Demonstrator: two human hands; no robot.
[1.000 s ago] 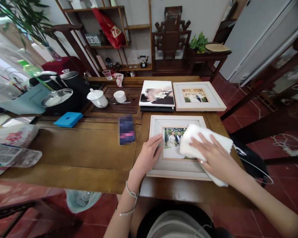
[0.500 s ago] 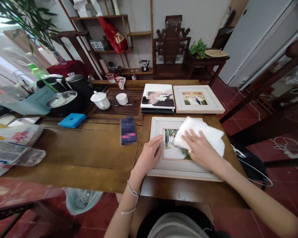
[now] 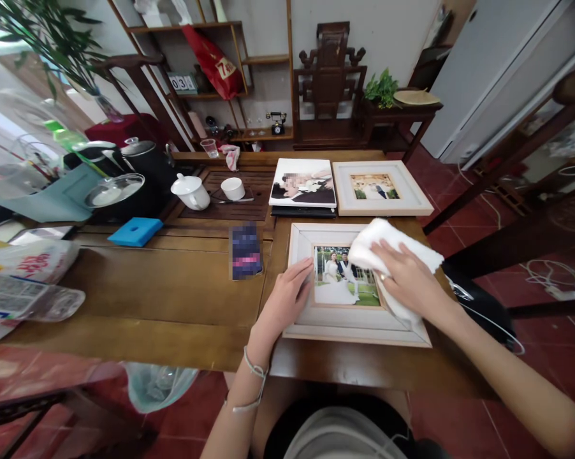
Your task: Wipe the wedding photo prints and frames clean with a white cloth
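A cream-white picture frame lies flat on the table, with a photo of two people in its middle. My left hand rests on the frame's left border, fingers stretched out flat and gripping nothing. On the frame's right side my right hand holds a bunched white cloth under its fingers, pressed against the glass and border. The cloth covers the photo's upper right corner and much of the right border.
Behind lie a second picture frame and a white-edged photo panel on a dark item. Left of my hands are a blurred-out dark item, a blue block, a lidded white cup and a small white cup. Plastic packaging sits far left.
My right hand and the white cloth have slid right across the picture frame, uncovering more of the photo. My left hand has stayed on the left border.
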